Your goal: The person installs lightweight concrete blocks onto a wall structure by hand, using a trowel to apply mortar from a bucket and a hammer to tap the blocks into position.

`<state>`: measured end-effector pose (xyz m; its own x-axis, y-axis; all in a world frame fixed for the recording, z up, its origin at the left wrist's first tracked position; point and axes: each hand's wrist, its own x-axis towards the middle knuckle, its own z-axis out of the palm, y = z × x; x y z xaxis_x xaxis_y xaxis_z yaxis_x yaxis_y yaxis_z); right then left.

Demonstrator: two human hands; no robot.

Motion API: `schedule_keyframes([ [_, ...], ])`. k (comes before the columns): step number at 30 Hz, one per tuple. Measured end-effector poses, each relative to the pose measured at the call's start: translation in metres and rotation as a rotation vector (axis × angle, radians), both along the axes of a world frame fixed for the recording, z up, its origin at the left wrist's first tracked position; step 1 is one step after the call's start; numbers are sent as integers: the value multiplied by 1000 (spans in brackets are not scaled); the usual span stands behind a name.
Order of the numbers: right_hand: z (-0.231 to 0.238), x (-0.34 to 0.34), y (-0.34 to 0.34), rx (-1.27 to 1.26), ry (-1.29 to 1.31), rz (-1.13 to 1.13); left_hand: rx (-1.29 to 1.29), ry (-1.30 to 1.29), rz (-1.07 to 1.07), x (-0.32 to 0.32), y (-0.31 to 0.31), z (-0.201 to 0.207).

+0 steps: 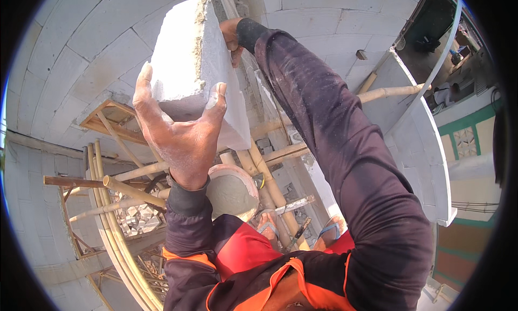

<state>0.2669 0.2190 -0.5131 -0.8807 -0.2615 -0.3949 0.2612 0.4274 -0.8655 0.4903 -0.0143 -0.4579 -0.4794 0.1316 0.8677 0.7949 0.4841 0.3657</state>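
A white lightweight concrete block [177,52] stands in front of me at the top of the view, with a rough strip of grey mortar along one edge. My left hand [181,133] grips its near end, the thumb on the right side and the fingers on the left. Dusty white powder coats those fingertips. At the block's far right side, my right hand [231,33] has its fingers bent against it, partly hidden by the block. Below the left wrist sits a round bucket [252,208] of wet grey mortar [229,193].
Bamboo poles [116,219] form scaffolding at left and underfoot, where my sandalled feet [268,224] stand. A pale block wall [318,14] rises ahead. A wooden frame [110,119] is at left, broken rubble [137,219] lies below, and a curved white wall edge [426,144] stands right.
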Motion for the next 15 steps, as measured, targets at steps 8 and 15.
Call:
schedule_keyframes([
  [8, 15, 158, 87, 390, 396, -302, 39, -60, -27, -28, -13, 8],
  [15, 21, 320, 106, 298, -63, -121, 280, -260, -241, -36, -10, 13],
])
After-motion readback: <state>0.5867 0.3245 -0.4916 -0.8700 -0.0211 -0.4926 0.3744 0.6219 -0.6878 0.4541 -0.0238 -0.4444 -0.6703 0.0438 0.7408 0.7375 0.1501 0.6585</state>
